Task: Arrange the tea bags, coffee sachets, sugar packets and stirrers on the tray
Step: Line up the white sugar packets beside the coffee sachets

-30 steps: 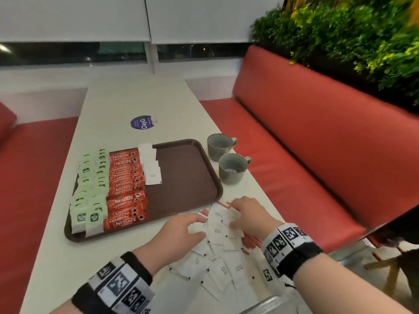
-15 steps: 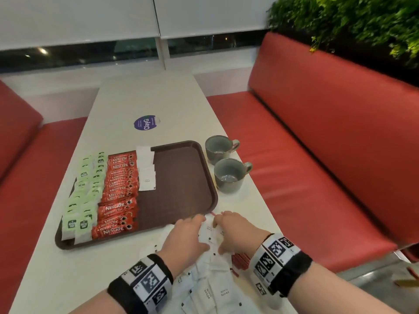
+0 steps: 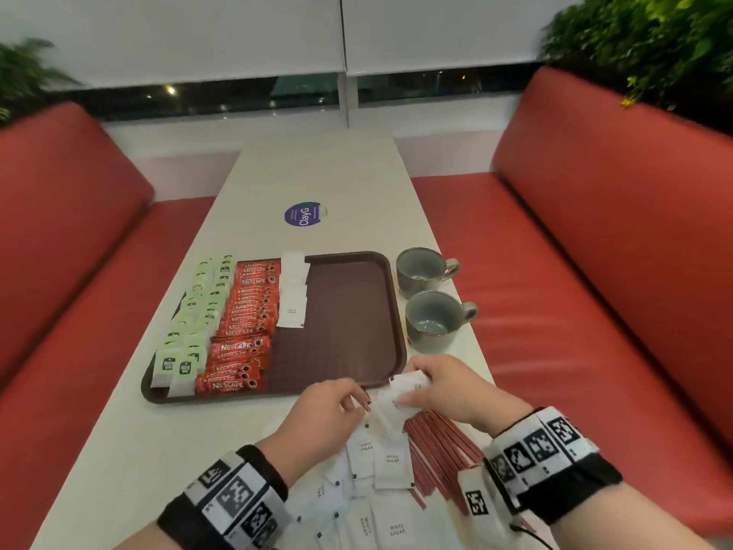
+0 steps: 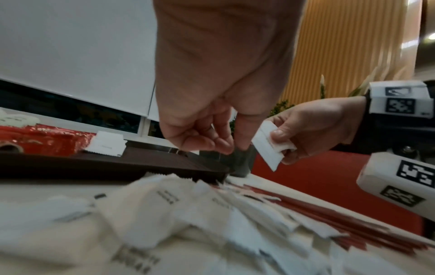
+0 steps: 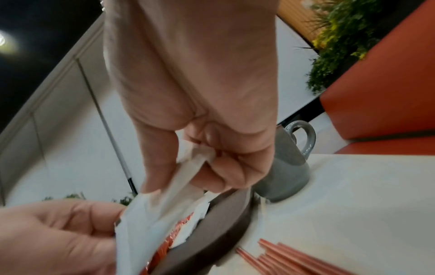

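- The right hand (image 3: 448,391) pinches a small stack of white sugar packets (image 4: 270,145) between thumb and curled fingers, held up off the table just in front of the tray's near right corner.
- The left hand (image 3: 325,414) hovers beside that stack with its fingers loosely curled; in the left wrist view they grip nothing, the fingertips (image 4: 221,145) close to the held packets.
- Below both hands a loose pile of white sugar packets (image 3: 380,462) printed "WHITE SUGAR" lies on the table (image 3: 119,450), overlapping one another.
- A bundle of red stirrers (image 3: 440,450) lies partly under that pile, fanning toward the right wrist.
- The brown tray (image 3: 353,311) sits past the hands. On it, from the left: rows of green tea bags (image 3: 190,327), a column of red Nescafé coffee sachets (image 3: 246,323), then a short column of sugar packets (image 3: 292,295) at the far end. The tray's right part is bare.
- Two grey mugs (image 3: 432,317) stand on the table just right of the tray.
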Tool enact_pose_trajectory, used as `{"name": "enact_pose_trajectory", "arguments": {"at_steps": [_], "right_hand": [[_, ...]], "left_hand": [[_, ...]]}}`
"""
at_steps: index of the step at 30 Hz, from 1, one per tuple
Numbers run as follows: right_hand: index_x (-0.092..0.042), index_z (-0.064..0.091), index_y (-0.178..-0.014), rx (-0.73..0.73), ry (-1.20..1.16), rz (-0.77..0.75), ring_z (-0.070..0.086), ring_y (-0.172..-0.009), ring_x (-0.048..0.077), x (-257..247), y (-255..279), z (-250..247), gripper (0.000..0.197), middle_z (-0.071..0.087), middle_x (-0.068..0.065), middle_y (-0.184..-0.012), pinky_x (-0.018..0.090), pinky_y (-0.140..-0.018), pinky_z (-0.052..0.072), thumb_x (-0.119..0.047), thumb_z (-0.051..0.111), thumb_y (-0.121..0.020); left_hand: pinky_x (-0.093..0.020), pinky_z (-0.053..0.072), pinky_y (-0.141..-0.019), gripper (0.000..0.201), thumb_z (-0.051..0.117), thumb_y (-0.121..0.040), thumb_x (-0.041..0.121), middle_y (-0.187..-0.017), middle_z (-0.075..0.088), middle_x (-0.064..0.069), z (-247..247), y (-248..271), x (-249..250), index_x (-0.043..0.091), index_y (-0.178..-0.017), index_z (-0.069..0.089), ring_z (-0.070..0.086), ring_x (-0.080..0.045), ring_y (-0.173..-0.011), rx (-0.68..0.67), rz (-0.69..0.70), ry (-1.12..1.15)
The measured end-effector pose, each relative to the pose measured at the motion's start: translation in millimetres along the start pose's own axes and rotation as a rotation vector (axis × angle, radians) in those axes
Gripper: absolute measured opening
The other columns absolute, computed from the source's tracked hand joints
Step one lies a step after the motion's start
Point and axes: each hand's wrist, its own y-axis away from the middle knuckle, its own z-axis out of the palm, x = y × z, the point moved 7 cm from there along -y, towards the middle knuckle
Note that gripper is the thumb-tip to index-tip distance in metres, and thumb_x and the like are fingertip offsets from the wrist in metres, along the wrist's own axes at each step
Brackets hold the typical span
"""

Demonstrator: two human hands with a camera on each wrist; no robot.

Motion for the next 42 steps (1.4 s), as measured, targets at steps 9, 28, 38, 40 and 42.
{"name": "enact_pose_trajectory", "arguments": {"at_steps": [9, 28, 38, 40, 42], "right_hand": [[-0.015, 0.060, -0.079, -0.080, -0.382, -0.085, 0.052, -0.056, 0.005, -27, 13, 9, 0.019, 0.059, -0.003, -0.067, 0.017, -0.052, 0.039, -0.002, 0.074, -0.077], [-0.008, 0.056, -0.070, 0.068, -0.542, 0.002, 0.054, -0.054, 0.013, -71, -18, 66, 0.019, 0.061, 0.012, -0.067, 0.020, -0.046, 0.039, -0.003, 0.068, -0.084], [-0.011, 0.056, -0.069, 0.248, -0.270, 0.205, 0.047, -0.048, 0.012, -80, -133, 65, 0.020, 0.056, 0.007, -0.061, 0.019, -0.041, 0.037, -0.005, 0.065, -0.087], [-0.010, 0.055, -0.069, 0.235, -0.266, 0.278, 0.048, -0.050, 0.013, -77, -156, 71, 0.021, 0.056, 0.009, -0.062, 0.021, -0.042, 0.038, -0.002, 0.062, -0.088], [-0.010, 0.053, -0.074, 0.191, -0.263, 0.361, 0.049, -0.052, 0.014, -75, -173, 80, 0.019, 0.055, 0.009, -0.063, 0.022, -0.045, 0.040, -0.002, 0.060, -0.090]], "left_hand": [[-0.035, 0.058, -0.076, 0.025, 0.051, -0.097, 0.023, -0.107, 0.067, -0.015, -6, 24, 31, 0.008, -0.114, 0.062, 0.067, -0.022, -0.089, -0.269, -0.092, 0.849], [-0.031, 0.057, -0.067, 0.016, 0.045, -0.099, 0.009, -0.102, 0.070, -0.012, -51, 48, -41, 0.013, -0.109, 0.056, 0.071, -0.026, -0.086, 0.142, -0.192, 1.094], [-0.034, 0.057, -0.068, 0.025, 0.046, -0.098, 0.010, -0.113, 0.064, -0.010, -93, 58, -135, 0.021, -0.121, 0.050, 0.072, -0.026, -0.085, 0.273, -0.357, 1.219], [-0.034, 0.057, -0.068, 0.027, 0.046, -0.098, 0.009, -0.116, 0.062, -0.009, -100, 60, -148, 0.019, -0.123, 0.049, 0.072, -0.026, -0.084, 0.294, -0.365, 1.231], [-0.034, 0.057, -0.068, 0.025, 0.046, -0.098, 0.008, -0.115, 0.062, -0.010, -107, 61, -160, 0.017, -0.121, 0.051, 0.072, -0.026, -0.083, 0.316, -0.370, 1.240]]}}
